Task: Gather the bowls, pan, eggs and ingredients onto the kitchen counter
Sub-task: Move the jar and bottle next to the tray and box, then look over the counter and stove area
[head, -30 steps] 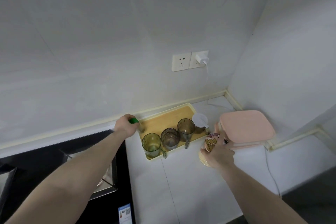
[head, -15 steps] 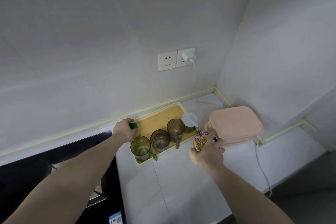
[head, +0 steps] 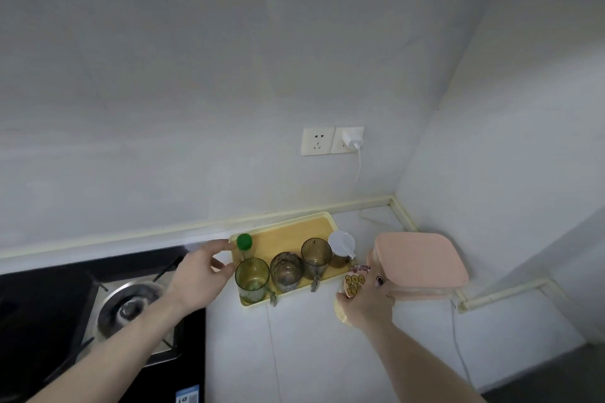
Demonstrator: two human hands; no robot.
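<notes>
A small clear bottle with a green cap point(head: 244, 243) stands upright at the back left corner of the yellow tray point(head: 294, 227). My left hand point(head: 199, 275) hovers just left of it with relaxed fingers, not touching the bottle. My right hand point(head: 366, 303) grips a small printed packet with yellow lettering point(head: 355, 281) right of the tray, against the pink-lidded container point(head: 420, 260).
Three tinted glass mugs point(head: 284, 270) stand along the tray's front, and a white-lidded jar point(head: 341, 244) stands at its right end. A gas burner point(head: 131, 307) on a black hob lies at left. A wall socket point(head: 332, 140) holds a charger whose cable runs down to the white counter point(head: 314, 343).
My left hand has let go of the green-capped bottle and drawn back to the left, leaving it standing on the tray. My right hand still holds the packet.
</notes>
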